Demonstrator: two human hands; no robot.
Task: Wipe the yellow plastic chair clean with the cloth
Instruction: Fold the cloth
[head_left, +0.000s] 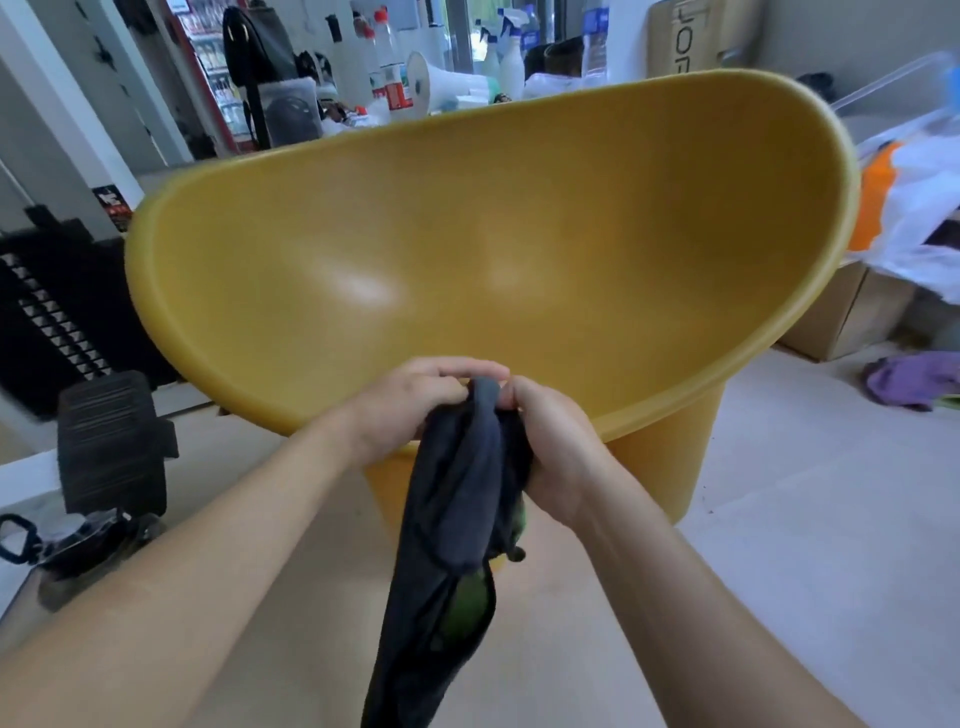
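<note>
The yellow plastic chair fills the middle of the view, a wide bowl-shaped seat on a round base, tilted toward me. In front of its near rim both hands hold a dark grey cloth that hangs down in a long bunched strip, with a bit of green showing in its folds. My left hand pinches the top of the cloth from the left. My right hand grips the same bunch from the right. The two hands almost touch. The cloth is off the chair's surface.
A cluttered counter with spray bottles and a megaphone stands behind the chair. A black foot-pedal device sits on the floor at left. Cardboard boxes, plastic bags and a purple cloth lie at right.
</note>
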